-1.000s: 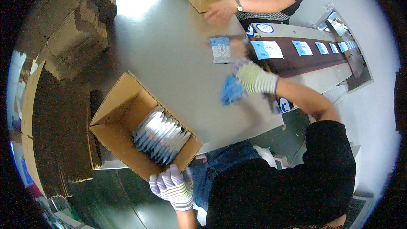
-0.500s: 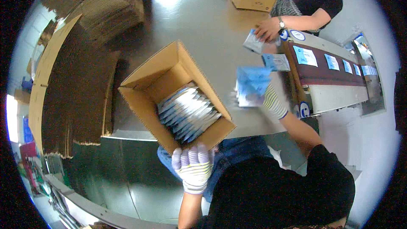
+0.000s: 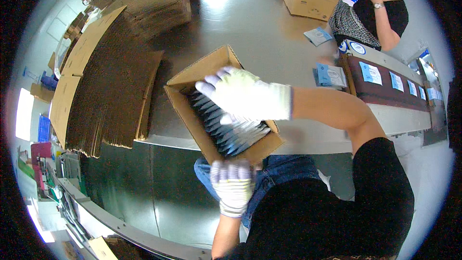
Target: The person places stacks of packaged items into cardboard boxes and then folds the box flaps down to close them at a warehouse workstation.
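Note:
An open cardboard box (image 3: pixel 204 67) sits tilted at the table's near edge, with a row of silvery-blue sachets (image 3: pixel 231 137) standing in it. My left hand (image 3: pixel 233 188), in a striped glove, is closed over the box's near edge, its fingertips partly hidden. Above the opening is my right hand (image 3: pixel 248 95), gloved too, with fingers stretched out toward the far left wall. The thumb side lies close to the sachets; whether it touches them I cannot tell. The hand covers part of the row.
Flattened cardboard boxes (image 3: pixel 110 77) are stacked on the left. To the right, a conveyor belt (image 3: pixel 382 91) carries blue-and-white sachets, and a small pile (image 3: pixel 331 74) lies at its end. A loose sachet (image 3: pixel 317 35), another box (image 3: pixel 313 0) and a seated person (image 3: pixel 392 14) are farther back.
My right hand has swung left from beside the conveyor to over the box, and the sachets it held are no longer visible in it. The other person's hand has risen from the table.

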Action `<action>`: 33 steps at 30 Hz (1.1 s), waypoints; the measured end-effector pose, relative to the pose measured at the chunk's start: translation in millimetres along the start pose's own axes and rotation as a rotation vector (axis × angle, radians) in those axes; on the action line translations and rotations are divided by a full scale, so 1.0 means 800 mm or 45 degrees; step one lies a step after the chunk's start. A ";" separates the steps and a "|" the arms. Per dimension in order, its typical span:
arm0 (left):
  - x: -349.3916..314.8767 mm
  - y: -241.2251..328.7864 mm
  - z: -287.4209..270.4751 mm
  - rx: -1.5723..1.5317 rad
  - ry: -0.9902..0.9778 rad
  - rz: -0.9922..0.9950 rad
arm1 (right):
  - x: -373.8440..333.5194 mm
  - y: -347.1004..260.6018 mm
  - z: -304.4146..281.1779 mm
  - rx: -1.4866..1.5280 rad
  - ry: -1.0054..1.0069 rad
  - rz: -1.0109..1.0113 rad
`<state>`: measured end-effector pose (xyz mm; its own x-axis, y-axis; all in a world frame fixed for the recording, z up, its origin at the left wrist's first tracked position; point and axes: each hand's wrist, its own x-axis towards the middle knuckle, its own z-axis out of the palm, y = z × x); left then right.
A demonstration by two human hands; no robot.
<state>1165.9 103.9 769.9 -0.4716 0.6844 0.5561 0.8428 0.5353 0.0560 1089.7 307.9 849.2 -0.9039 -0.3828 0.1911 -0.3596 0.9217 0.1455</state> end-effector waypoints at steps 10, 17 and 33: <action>0.048 -0.056 0.005 -0.250 0.053 0.327 | -0.141 -0.088 0.026 0.098 0.063 -0.018; 0.075 -0.048 -0.008 0.116 0.180 0.145 | 0.046 0.205 0.080 -0.803 0.311 0.809; 0.086 -0.243 -0.214 1.103 0.644 -0.463 | -0.074 -0.015 0.202 0.383 0.126 0.455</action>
<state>1013.8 -38.0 939.1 -0.3273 0.2341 0.9155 0.1077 0.9717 -0.2100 1110.0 330.0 679.6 -0.9620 -0.0294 0.2716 -0.0948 0.9683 -0.2309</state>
